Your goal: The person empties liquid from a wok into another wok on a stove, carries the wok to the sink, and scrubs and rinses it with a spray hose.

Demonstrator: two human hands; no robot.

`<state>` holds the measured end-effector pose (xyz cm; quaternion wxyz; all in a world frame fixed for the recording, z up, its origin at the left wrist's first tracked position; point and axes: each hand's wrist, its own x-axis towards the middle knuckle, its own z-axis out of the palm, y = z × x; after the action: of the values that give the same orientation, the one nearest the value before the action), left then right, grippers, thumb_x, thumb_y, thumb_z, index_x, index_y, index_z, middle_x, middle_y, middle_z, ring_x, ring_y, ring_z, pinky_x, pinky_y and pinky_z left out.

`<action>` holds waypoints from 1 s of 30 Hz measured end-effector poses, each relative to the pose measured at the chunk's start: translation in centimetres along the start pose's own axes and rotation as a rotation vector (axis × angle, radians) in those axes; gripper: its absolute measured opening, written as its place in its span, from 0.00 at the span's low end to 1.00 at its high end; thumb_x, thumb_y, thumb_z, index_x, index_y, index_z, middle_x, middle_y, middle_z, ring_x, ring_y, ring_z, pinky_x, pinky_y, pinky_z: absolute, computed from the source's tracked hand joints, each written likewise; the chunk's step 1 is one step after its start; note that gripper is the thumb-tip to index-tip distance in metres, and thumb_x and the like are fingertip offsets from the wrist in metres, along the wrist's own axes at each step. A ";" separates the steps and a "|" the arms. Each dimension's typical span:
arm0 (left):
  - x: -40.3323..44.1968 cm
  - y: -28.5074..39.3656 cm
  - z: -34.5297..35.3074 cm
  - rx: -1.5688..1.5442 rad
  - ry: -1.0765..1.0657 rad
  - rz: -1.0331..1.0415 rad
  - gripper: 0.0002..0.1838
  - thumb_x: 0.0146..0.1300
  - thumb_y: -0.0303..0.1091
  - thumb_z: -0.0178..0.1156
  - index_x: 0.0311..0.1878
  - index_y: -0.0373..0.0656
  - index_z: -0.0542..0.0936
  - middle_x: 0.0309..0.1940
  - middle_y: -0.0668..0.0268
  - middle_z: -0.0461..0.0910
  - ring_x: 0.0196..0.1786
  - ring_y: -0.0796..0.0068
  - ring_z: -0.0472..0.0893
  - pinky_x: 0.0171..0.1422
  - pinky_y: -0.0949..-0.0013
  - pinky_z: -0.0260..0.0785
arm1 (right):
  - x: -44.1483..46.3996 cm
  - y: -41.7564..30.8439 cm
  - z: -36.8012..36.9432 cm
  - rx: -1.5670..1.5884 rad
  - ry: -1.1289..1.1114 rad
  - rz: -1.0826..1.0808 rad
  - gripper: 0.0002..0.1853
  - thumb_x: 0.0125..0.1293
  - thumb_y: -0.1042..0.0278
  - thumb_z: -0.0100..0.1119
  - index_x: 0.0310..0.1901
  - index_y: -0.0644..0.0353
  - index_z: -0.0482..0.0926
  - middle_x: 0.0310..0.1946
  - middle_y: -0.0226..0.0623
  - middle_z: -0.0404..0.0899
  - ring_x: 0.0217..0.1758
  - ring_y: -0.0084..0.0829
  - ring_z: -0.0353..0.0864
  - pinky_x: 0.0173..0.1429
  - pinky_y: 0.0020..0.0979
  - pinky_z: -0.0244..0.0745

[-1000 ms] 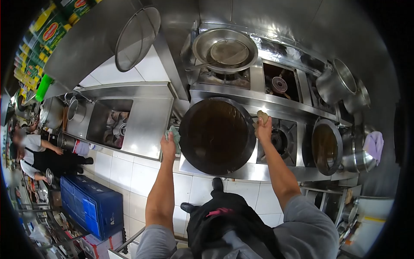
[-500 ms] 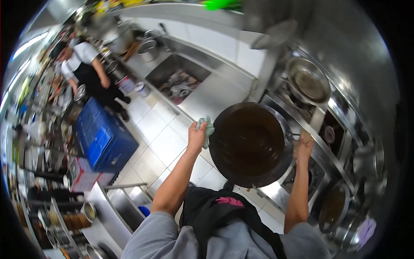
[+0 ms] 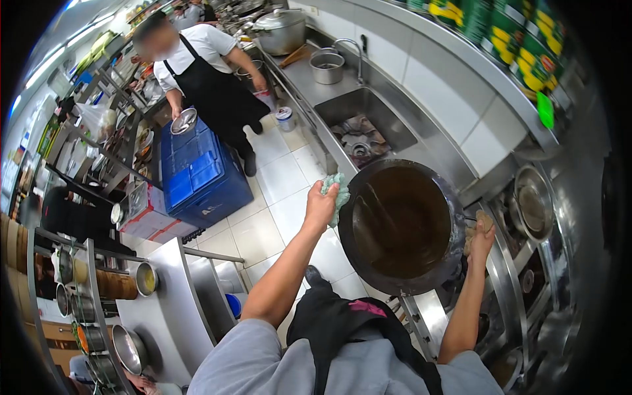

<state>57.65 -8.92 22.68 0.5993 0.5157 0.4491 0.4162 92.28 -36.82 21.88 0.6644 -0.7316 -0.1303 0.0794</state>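
If the big dark wok (image 3: 403, 247) is the middle of a clock, a shiny bowl (image 3: 130, 349) sits far off near 8 o'clock. Up at 10 o'clock stands a person (image 3: 217, 72) in a black apron, with a round metal thing (image 3: 184, 122) in one hand. Next to that person is a blue box (image 3: 204, 164) with pale letters; an A shows, but the rest is too small to read.

White floor tiles (image 3: 247, 234) give open room at 9 o'clock, between the blue box and the wok. The left hand (image 3: 321, 205) is near 9 o'clock, its arm coming up from 8. Its grip is curled tight on the wok's side, with a green cloth (image 3: 337, 195) in between.

At 11 o'clock is a sink (image 3: 388, 125) in a metal surface (image 3: 446, 166). The wok hides a bit of the surface's front edge. Brown liquid (image 3: 403, 214) is in the wok.

The right hand (image 3: 482, 245) is near 3 o'clock, its arm coming up from 5. Its grip is wrapped around a tan cloth (image 3: 484, 220) at the wok's handle. Green and yellow cans (image 3: 520, 46) stand at 1 o'clock; their words are too blurry to read. A metal pan (image 3: 533, 204) is just before 3 o'clock, past the right hand.
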 end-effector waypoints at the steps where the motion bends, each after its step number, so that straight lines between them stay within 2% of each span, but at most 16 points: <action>1: 0.9 0.0 -1.2 -0.004 0.010 0.002 0.25 0.68 0.38 0.62 0.57 0.24 0.70 0.41 0.54 0.81 0.39 0.72 0.80 0.43 0.70 0.74 | 1.9 3.2 1.1 -0.038 0.053 -0.114 0.15 0.72 0.67 0.55 0.56 0.63 0.70 0.38 0.35 0.77 0.37 0.26 0.79 0.39 0.28 0.76; 2: 1.4 1.3 -2.2 0.020 0.020 -0.023 0.27 0.68 0.36 0.62 0.60 0.23 0.68 0.42 0.54 0.81 0.41 0.73 0.81 0.44 0.71 0.74 | 1.8 2.4 2.6 -0.036 0.046 -0.120 0.15 0.72 0.67 0.55 0.56 0.63 0.70 0.38 0.35 0.77 0.37 0.26 0.79 0.39 0.28 0.76; 4: 3.1 2.1 -4.7 0.040 0.029 -0.052 0.28 0.68 0.34 0.62 0.62 0.23 0.65 0.44 0.55 0.80 0.42 0.74 0.81 0.44 0.71 0.75 | 0.4 -0.3 6.2 -0.030 -0.104 0.053 0.16 0.72 0.66 0.55 0.58 0.60 0.72 0.44 0.34 0.79 0.37 0.26 0.80 0.38 0.28 0.76; 5: 4.3 1.9 -6.1 0.076 0.047 0.010 0.24 0.68 0.34 0.62 0.58 0.26 0.68 0.42 0.57 0.80 0.41 0.75 0.81 0.43 0.72 0.74 | -0.1 -0.8 8.3 0.005 -0.079 0.027 0.15 0.72 0.67 0.55 0.57 0.60 0.72 0.43 0.33 0.80 0.34 0.25 0.80 0.34 0.27 0.75; 7: 6.0 2.5 -7.9 0.032 0.025 0.069 0.16 0.69 0.33 0.61 0.50 0.31 0.73 0.38 0.61 0.80 0.38 0.77 0.80 0.41 0.72 0.74 | -0.6 -1.2 11.7 0.018 -0.066 0.002 0.14 0.71 0.66 0.57 0.56 0.58 0.72 0.41 0.33 0.80 0.32 0.25 0.80 0.32 0.26 0.75; 8: 6.5 3.3 -8.8 -0.051 -0.001 0.069 0.12 0.69 0.33 0.60 0.47 0.34 0.74 0.37 0.63 0.80 0.37 0.77 0.80 0.41 0.72 0.74 | -1.0 -1.7 13.1 0.012 -0.074 0.108 0.14 0.71 0.65 0.57 0.56 0.56 0.71 0.38 0.33 0.79 0.32 0.25 0.80 0.33 0.27 0.76; 9: 7.8 2.8 -9.7 -0.043 0.020 0.083 0.10 0.69 0.33 0.61 0.44 0.35 0.74 0.35 0.63 0.80 0.35 0.78 0.79 0.39 0.72 0.73 | -0.9 -1.5 14.5 0.013 -0.068 0.074 0.14 0.71 0.65 0.57 0.56 0.55 0.71 0.35 0.32 0.78 0.31 0.26 0.80 0.32 0.28 0.75; 10: 8.9 2.3 -10.7 -0.031 0.050 0.098 0.10 0.69 0.33 0.61 0.40 0.35 0.74 0.33 0.64 0.80 0.34 0.79 0.78 0.37 0.72 0.73 | 2.0 3.8 15.4 -0.164 0.054 -0.098 0.15 0.71 0.65 0.58 0.55 0.58 0.70 0.37 0.33 0.78 0.33 0.26 0.80 0.35 0.29 0.76; 12: 10.5 2.8 -12.2 -0.033 0.048 0.097 0.09 0.69 0.32 0.60 0.40 0.35 0.74 0.33 0.64 0.79 0.34 0.78 0.78 0.38 0.71 0.73 | -0.9 -1.8 18.6 -0.010 -0.068 0.039 0.19 0.70 0.66 0.58 0.57 0.68 0.69 0.43 0.42 0.78 0.45 0.33 0.80 0.48 0.32 0.75; 16: 12.4 4.3 -14.1 -0.112 0.093 0.042 0.09 0.70 0.32 0.59 0.41 0.35 0.73 0.34 0.64 0.79 0.35 0.77 0.79 0.38 0.71 0.73 | -0.1 -1.8 23.5 -0.110 -0.013 -0.027 0.19 0.71 0.67 0.57 0.58 0.67 0.69 0.42 0.42 0.78 0.41 0.31 0.79 0.46 0.32 0.75; 18: 13.5 4.3 -15.1 -0.152 0.111 0.028 0.08 0.70 0.31 0.58 0.42 0.35 0.73 0.36 0.64 0.79 0.35 0.77 0.79 0.38 0.71 0.73 | -0.3 -3.5 25.8 -0.061 -0.137 0.061 0.18 0.70 0.67 0.58 0.56 0.67 0.70 0.43 0.43 0.78 0.43 0.32 0.79 0.47 0.33 0.75; 19: 14.2 4.1 -15.7 -0.133 0.118 0.022 0.08 0.70 0.31 0.58 0.42 0.35 0.73 0.36 0.64 0.79 0.36 0.77 0.79 0.39 0.71 0.72 | -0.3 -4.3 27.0 -0.073 -0.140 0.044 0.16 0.70 0.66 0.58 0.53 0.67 0.71 0.45 0.44 0.79 0.47 0.35 0.79 0.51 0.35 0.73; 22: 15.8 4.7 -16.6 -0.095 0.166 0.032 0.08 0.70 0.31 0.57 0.42 0.35 0.74 0.35 0.65 0.79 0.35 0.78 0.78 0.40 0.71 0.72 | 2.8 -1.6 30.4 -0.079 -0.145 -0.010 0.16 0.70 0.66 0.58 0.52 0.68 0.71 0.47 0.46 0.79 0.50 0.38 0.79 0.55 0.37 0.72; 25: 17.2 4.4 -17.0 -0.100 0.220 0.009 0.07 0.71 0.31 0.57 0.42 0.36 0.74 0.35 0.65 0.78 0.35 0.78 0.77 0.41 0.69 0.72 | 3.7 -3.4 33.4 -0.115 -0.226 -0.064 0.17 0.70 0.66 0.57 0.54 0.69 0.71 0.49 0.48 0.78 0.51 0.39 0.78 0.58 0.37 0.71; 29: 19.6 3.1 -18.1 -0.119 0.262 0.058 0.07 0.70 0.31 0.57 0.43 0.36 0.74 0.35 0.65 0.78 0.35 0.78 0.78 0.41 0.70 0.72 | 5.9 -4.7 38.1 -0.107 -0.234 -0.081 0.18 0.70 0.67 0.57 0.55 0.70 0.70 0.50 0.50 0.77 0.53 0.40 0.78 0.59 0.37 0.70; 30: 19.8 4.2 -17.7 -0.155 0.288 0.046 0.07 0.70 0.31 0.57 0.44 0.36 0.75 0.36 0.65 0.79 0.36 0.77 0.78 0.41 0.71 0.72 | 7.5 -3.7 39.2 -0.093 -0.299 -0.098 0.19 0.70 0.65 0.58 0.56 0.69 0.70 0.49 0.47 0.77 0.52 0.37 0.78 0.56 0.35 0.72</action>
<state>45.38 14.95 23.56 0.5569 0.4131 0.4850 0.5329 87.83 2.99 21.93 0.6061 -0.7343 -0.2670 0.1488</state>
